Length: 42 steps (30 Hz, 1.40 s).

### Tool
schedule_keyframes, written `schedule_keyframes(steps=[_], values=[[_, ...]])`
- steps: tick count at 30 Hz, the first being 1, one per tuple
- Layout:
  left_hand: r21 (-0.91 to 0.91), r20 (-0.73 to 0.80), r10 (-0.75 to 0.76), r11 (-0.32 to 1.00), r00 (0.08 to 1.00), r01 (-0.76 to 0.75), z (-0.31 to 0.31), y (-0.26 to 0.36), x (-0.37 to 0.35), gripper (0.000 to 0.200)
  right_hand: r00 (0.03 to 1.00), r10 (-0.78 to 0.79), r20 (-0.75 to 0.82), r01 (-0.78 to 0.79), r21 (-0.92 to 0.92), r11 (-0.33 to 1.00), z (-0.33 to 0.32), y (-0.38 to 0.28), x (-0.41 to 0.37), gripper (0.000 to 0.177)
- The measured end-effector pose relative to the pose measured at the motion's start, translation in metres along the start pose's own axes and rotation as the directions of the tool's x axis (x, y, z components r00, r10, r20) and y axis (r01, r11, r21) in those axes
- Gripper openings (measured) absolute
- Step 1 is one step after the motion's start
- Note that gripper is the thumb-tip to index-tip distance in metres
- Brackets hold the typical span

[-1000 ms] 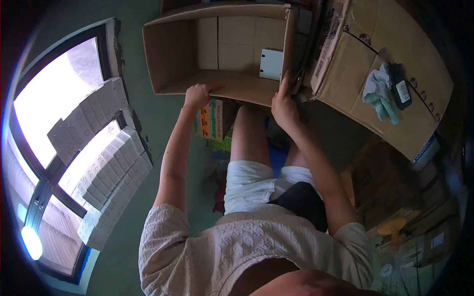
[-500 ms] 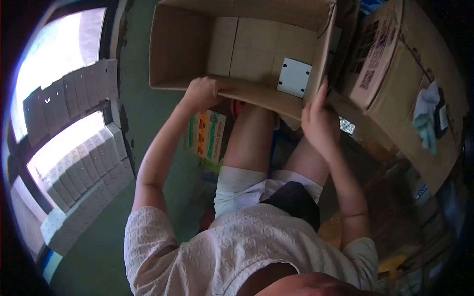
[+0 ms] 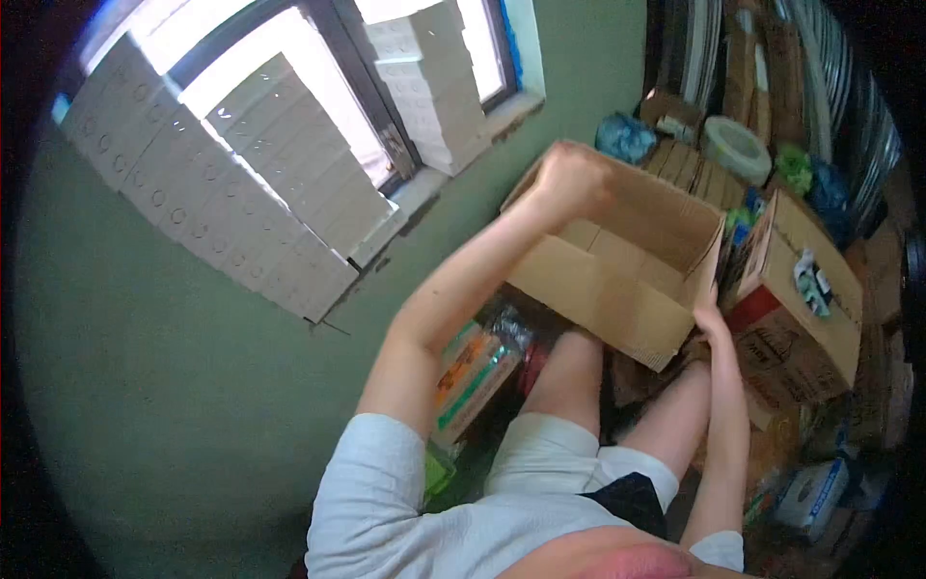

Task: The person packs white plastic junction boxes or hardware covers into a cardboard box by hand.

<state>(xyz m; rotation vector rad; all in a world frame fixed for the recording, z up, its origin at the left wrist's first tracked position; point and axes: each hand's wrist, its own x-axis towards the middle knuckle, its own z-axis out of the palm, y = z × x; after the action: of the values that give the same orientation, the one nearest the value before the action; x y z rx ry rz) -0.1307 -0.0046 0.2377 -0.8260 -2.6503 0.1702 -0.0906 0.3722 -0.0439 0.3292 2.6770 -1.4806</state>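
An open cardboard box (image 3: 666, 314) rests tilted in front of my knees, its front flap folded toward me. My left hand (image 3: 576, 179) is closed at the box's far left rim, blurred by motion. Low on the right side, near the front corner, my right hand (image 3: 712, 320) grips the box from outside, some fingers hidden. Bare cardboard shows on the part of the inside that I can see; the near bottom is hidden behind the flap.
White boxes (image 3: 241, 212) are stacked along the window on the left. A larger carton (image 3: 801, 309) with a cloth (image 3: 810, 280) on top stands right. A printed carton (image 3: 477, 381) lies beside my left leg. Behind are a round white-rimmed container (image 3: 736, 150) and a blue bag (image 3: 625, 138).
My view has swung toward the window and back corner. My left hand has moved from the near rim to the far left rim. The white plate inside the box is out of sight.
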Motion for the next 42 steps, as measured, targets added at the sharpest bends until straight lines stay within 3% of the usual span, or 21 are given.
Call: schedule_keyframes(steps=[2,3,4,6,7,9,13,17,18,19,20,21,22,23,24,27,29,32,34,39,42], values=[[0.156,-0.199,-0.141,0.972,0.970,0.173,-0.060,-0.051,0.001,0.024,0.998,-0.055,-0.015,0.053,-0.073,0.996,-0.003,-0.015,-0.009,0.086],[0.143,-0.348,-0.237,0.943,0.907,0.301,-0.075,-0.081,0.007,0.015,0.980,0.191,0.045,-0.190,-0.029,0.981,-0.005,-0.063,-0.039,0.088],[0.244,-0.278,-0.343,0.878,0.897,0.412,-0.101,-0.109,0.005,0.020,0.899,0.423,0.113,-0.426,0.004,0.905,-0.009,-0.086,-0.055,0.091],[0.372,-0.661,-0.146,0.788,0.737,0.490,-0.099,-0.197,0.016,0.038,0.902,0.423,0.085,-0.423,-0.011,0.906,-0.004,-0.060,-0.038,0.093],[0.422,-0.579,-0.313,0.675,0.753,0.605,-0.119,-0.202,0.010,0.040,0.916,0.396,0.061,-0.395,-0.026,0.918,-0.002,-0.057,-0.039,0.091],[0.214,-0.533,-0.459,0.740,0.711,0.638,-0.125,-0.240,0.010,0.037,0.940,0.340,0.012,-0.339,-0.062,0.939,0.002,-0.051,-0.040,0.088],[0.167,-0.404,-0.438,0.828,0.803,0.535,-0.138,-0.262,0.004,0.029,0.983,0.181,-0.033,-0.183,-0.079,0.980,0.004,-0.038,-0.042,0.081],[0.374,-0.332,-0.321,0.818,0.887,0.436,-0.150,-0.256,-0.003,0.042,0.972,-0.225,-0.062,0.229,0.085,0.970,0.007,-0.008,-0.023,0.078],[0.423,-0.375,-0.334,0.768,0.865,0.481,-0.144,-0.250,-0.003,0.039,0.971,-0.228,-0.070,0.230,0.013,0.973,0.006,-0.011,-0.025,0.076],[0.882,-0.335,-0.076,0.326,0.939,0.341,-0.127,-0.260,0.001,0.037,0.977,-0.194,-0.093,0.201,0.067,0.977,0.009,-0.006,-0.033,0.074],[0.583,-0.373,-0.476,0.547,0.796,0.600,-0.143,-0.186,-0.004,0.033,0.986,-0.145,-0.077,0.154,0.127,0.980,0.008,-0.018,-0.045,0.074],[0.901,-0.258,0.217,0.405,0.941,0.153,-0.132,-0.218,-0.022,0.030,0.993,-0.096,-0.062,0.106,0.185,0.977,0.007,-0.031,-0.057,0.075],[0.688,-0.518,0.226,0.682,0.825,0.246,-0.124,-0.167,-0.017,0.035,0.998,-0.046,-0.046,0.056,0.242,0.969,0.006,-0.043,-0.069,0.076],[0.461,-0.515,-0.136,0.788,0.846,0.407,-0.119,-0.098,-0.016,0.042,0.999,0.003,-0.047,0.009,0.260,0.966,0.013,-0.034,-0.069,0.076],[0.364,-0.503,-0.134,0.863,0.854,0.350,-0.101,-0.065,-0.012,0.045,0.990,-0.069,-0.123,0.098,0.254,0.962,0.016,-0.029,-0.070,0.079],[-0.075,-0.161,-0.161,0.986,0.974,0.151,-0.045,0.021,0.010,0.042,0.987,-0.050,-0.151,0.097,0.325,0.941,0.007,-0.068,-0.091,0.081],[-0.261,0.047,0.029,0.965,0.998,-0.015,0.011,0.062,0.035,0.041,0.995,0.037,-0.093,0.004,0.406,0.914,0.012,-0.065,-0.092,0.080],[-0.258,0.243,0.310,0.934,0.919,-0.247,0.109,0.127,0.072,0.044,0.966,-0.055,-0.251,0.197,0.589,0.784,0.029,-0.045,-0.085,0.074],[-0.334,0.191,0.556,0.812,0.809,-0.479,0.188,0.156,0.083,0.035,0.955,-0.069,-0.287,0.228,0.567,0.791,0.038,-0.032,-0.083,0.073],[-0.434,0.400,0.777,0.627,0.485,-0.647,0.271,0.210,0.087,0.052,0.861,-0.148,-0.487,0.389,0.443,0.807,0.062,-0.017,-0.074,0.069],[-0.417,0.150,0.898,0.436,0.413,-0.797,0.297,0.223,0.068,0.045,0.835,-0.165,-0.524,0.405,0.384,0.830,0.068,-0.005,-0.069,0.077]])
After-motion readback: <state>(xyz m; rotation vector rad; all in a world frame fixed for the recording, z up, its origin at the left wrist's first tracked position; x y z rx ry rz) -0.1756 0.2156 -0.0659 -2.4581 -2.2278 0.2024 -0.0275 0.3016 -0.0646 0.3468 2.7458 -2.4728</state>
